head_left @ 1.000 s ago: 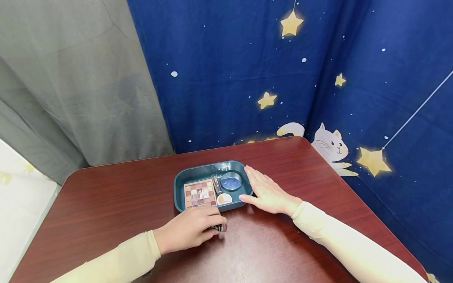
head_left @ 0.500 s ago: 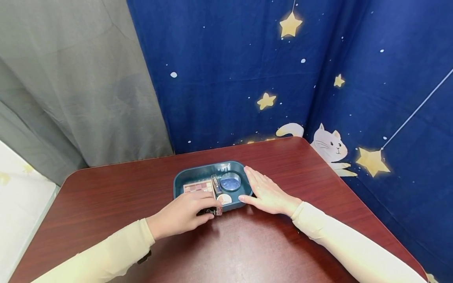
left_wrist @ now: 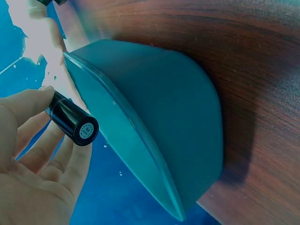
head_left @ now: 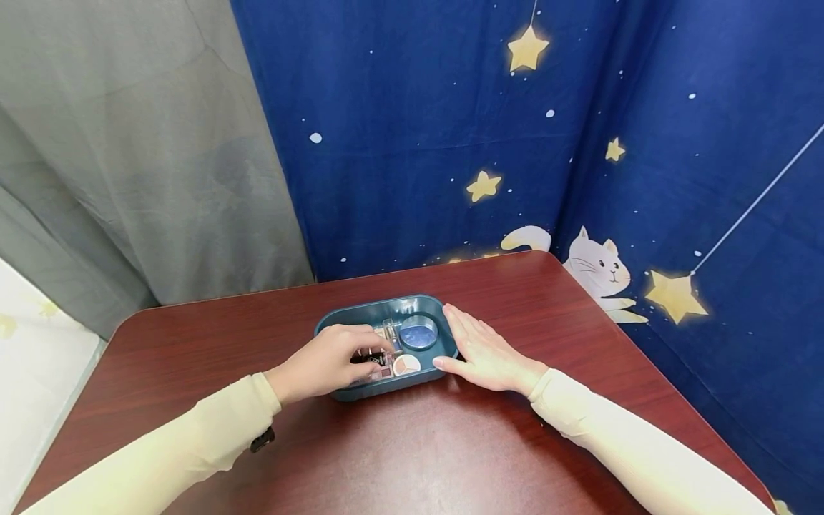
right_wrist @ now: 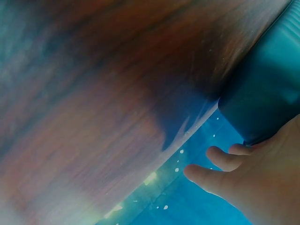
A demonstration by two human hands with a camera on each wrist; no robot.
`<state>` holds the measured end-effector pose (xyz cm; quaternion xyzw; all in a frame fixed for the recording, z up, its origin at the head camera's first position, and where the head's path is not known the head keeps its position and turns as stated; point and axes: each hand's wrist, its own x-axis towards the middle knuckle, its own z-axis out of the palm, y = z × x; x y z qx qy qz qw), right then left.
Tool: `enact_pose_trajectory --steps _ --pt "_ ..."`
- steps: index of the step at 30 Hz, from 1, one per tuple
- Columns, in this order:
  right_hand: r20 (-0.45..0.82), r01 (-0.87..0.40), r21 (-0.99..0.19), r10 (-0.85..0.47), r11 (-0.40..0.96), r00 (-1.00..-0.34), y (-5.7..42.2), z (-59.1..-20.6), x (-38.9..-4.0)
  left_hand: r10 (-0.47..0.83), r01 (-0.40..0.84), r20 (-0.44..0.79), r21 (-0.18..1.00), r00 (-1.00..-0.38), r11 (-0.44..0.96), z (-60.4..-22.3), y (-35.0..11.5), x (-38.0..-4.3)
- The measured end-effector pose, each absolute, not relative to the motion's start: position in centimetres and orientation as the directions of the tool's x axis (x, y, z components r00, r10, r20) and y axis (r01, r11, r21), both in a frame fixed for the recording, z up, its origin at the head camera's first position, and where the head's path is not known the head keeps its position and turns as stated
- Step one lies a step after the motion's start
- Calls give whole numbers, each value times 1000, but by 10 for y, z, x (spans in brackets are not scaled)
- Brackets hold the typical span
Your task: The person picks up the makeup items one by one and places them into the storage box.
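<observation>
My left hand pinches a lipstick tube over the left part of a dark teal tray. The tube is black and has a round white label on its end. Below that hand an eyeshadow palette lies in the tray, mostly covered by the fingers. Right of the palette are a small clear-capped tube, a round tri-coloured compact and a round blue-lidded case. My right hand, fingers straight, rests against the tray's right end.
The tray stands on a dark red wooden table. A grey curtain and a blue star-print curtain hang behind the table. A white surface lies beyond its left edge.
My left hand has moved up and left with the lipstick tube, from in front of the tray to over the palette. The right hand has stayed at the tray's end.
</observation>
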<state>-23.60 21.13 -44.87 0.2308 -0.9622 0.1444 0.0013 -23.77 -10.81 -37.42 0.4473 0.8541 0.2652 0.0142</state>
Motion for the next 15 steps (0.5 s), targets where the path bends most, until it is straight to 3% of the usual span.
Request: enact_pose_trajectory --steps 15 --pt "65 -442 -272 -442 855 -894 211 -448 -236 783 722 111 482 -612 496 -391 -104 -257"
